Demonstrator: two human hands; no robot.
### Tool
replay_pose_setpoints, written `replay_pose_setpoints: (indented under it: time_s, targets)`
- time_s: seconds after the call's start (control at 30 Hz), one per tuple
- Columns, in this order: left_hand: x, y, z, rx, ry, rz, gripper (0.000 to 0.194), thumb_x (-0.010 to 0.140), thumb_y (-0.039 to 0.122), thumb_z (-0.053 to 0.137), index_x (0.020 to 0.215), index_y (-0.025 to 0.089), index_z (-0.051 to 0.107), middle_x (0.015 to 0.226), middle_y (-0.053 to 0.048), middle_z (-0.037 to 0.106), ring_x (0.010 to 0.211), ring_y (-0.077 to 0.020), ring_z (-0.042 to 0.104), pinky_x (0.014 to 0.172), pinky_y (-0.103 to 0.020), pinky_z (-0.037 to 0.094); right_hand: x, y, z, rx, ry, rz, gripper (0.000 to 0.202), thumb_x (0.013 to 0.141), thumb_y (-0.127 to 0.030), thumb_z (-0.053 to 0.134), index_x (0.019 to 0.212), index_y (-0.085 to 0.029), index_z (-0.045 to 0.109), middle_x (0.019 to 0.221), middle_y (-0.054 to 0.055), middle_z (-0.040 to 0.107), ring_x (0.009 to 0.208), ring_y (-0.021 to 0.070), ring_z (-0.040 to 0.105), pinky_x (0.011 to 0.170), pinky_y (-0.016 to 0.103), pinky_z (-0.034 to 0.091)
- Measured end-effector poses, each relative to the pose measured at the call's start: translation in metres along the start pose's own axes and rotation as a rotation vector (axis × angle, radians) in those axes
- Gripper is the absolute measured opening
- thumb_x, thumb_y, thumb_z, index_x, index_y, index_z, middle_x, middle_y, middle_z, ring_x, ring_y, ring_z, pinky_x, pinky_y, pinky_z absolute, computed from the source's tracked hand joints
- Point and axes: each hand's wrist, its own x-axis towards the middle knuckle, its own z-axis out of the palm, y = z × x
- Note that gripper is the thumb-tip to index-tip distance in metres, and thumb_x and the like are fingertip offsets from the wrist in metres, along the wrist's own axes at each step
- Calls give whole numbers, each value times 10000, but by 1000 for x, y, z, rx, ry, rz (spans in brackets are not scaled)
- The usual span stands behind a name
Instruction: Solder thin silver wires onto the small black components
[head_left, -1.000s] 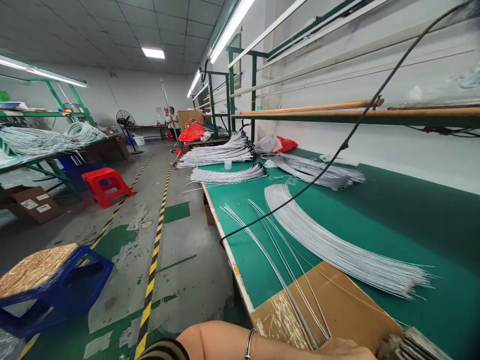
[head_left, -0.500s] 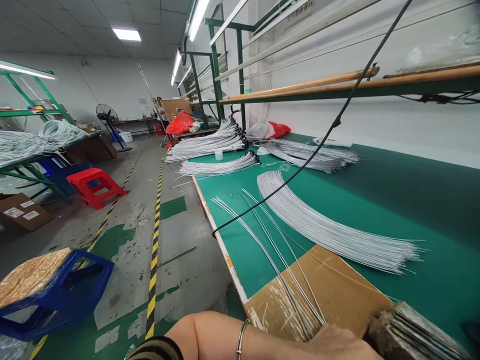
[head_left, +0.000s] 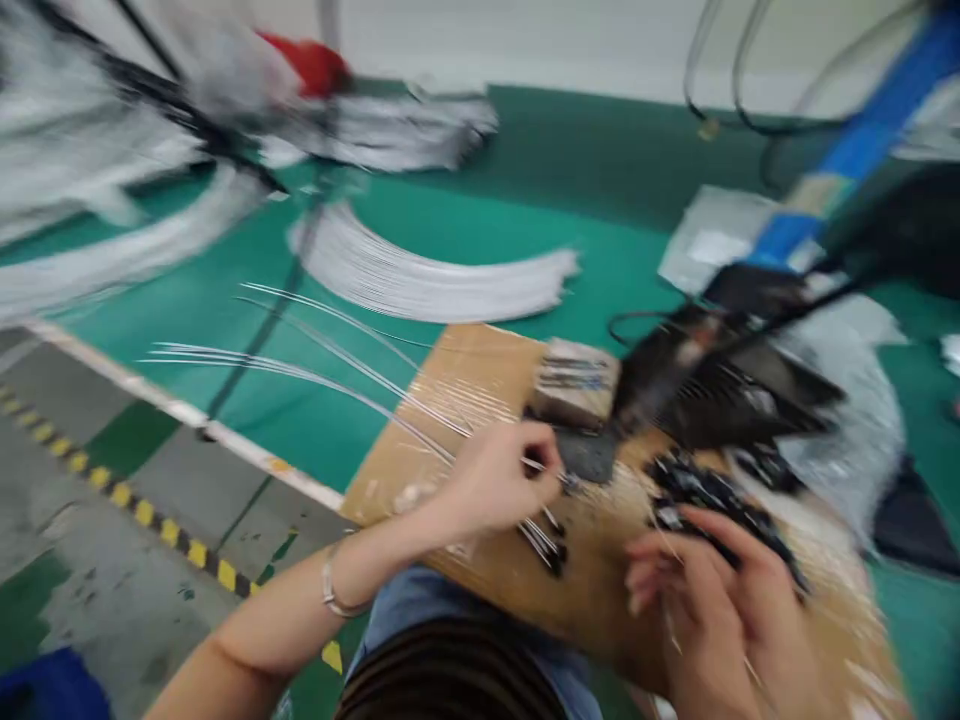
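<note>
Status: wire work partway by my judgement; left hand pinching a thin wire, right hand's grip unconfirmed.
Reference: brown board (head_left: 592,590). Over its middle, I see the left hand (head_left: 510,475) with thumb and fingertips closed on the thin wire (head_left: 533,464), just beside the metal block (head_left: 576,385) on the board. Over the board's right part, the right hand (head_left: 720,600) is bent near a heap of black pieces (head_left: 720,490); blur prevents me telling whether it grips a strand. Done: a few black-ended wires (head_left: 544,550) lie on the board below the left hand. Left, as I judge it: the pale bundle (head_left: 442,288) beyond the board, no black ends visible.
</note>
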Motion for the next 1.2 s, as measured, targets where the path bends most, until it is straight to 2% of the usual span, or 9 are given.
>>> replay_pose_setpoints:
  time_s: [0.07,0.13,0.2,0.4,0.5,0.63,0.8,1.07,1.2]
  targets:
    - [7,1,-2,-52,-31,-24,72,796,229,627,762,175,662,757,-20,680,724,-177,621,665,-268,456,1,1,3,-56,87,-1,225,989,-404,630,1094,-207,603,744,8,679,507,133,591,448,232,487]
    - [10,3,-3,-89,-53,-39,114,829,256,650,765,161,654,812,-36,698,764,-178,635,694,-268,468,6,2,7,-118,42,8,195,1028,-384,563,939,-213,586,627,-39,564,473,111,515,439,220,411]
    - [10,7,-3,-102,-53,-57,122,851,249,661,781,149,657,865,-49,712,810,-181,650,716,-268,476,9,1,10,-149,-10,13,226,1050,-352,527,871,-218,550,624,-50,499,507,107,478,470,231,378]
    - [7,16,3,-62,-1,-86,105,839,242,703,795,150,683,892,-50,734,831,-190,688,673,-253,494,13,-4,14,-131,-91,-81,139,1038,-208,544,901,-220,563,905,-4,605,742,122,582,686,281,491]
    - [8,19,7,-29,23,-96,84,840,235,693,802,160,692,867,-33,732,797,-181,687,670,-250,508,19,-6,19,-113,-100,-117,118,1010,-149,569,912,-214,568,1078,20,652,967,158,654,864,327,538]
    - [7,27,9,-4,40,-70,57,847,209,682,806,171,693,854,-6,727,773,-151,671,685,-238,500,24,-8,23,-76,-123,-111,138,990,-106,573,909,-214,551,1232,33,668,1226,201,613,1059,397,513]
    - [7,35,7,52,84,-12,85,869,194,670,785,193,684,848,32,717,701,-104,620,608,-219,441,26,-11,26,7,-150,-55,145,997,-112,579,907,-221,547,1232,24,704,1189,178,658,1044,349,533]
    - [10,36,7,63,100,-24,55,869,214,672,814,209,673,901,30,731,796,-145,686,579,-244,431,30,-16,31,110,-116,-39,150,988,-100,598,896,-217,574,1226,27,717,1162,161,694,1028,286,575]
    - [13,36,7,63,115,-29,53,859,232,676,812,209,670,913,23,738,806,-164,701,553,-250,427,32,-16,31,121,-103,-38,147,989,-100,596,904,-219,593,1228,37,721,1172,172,696,1040,312,583]
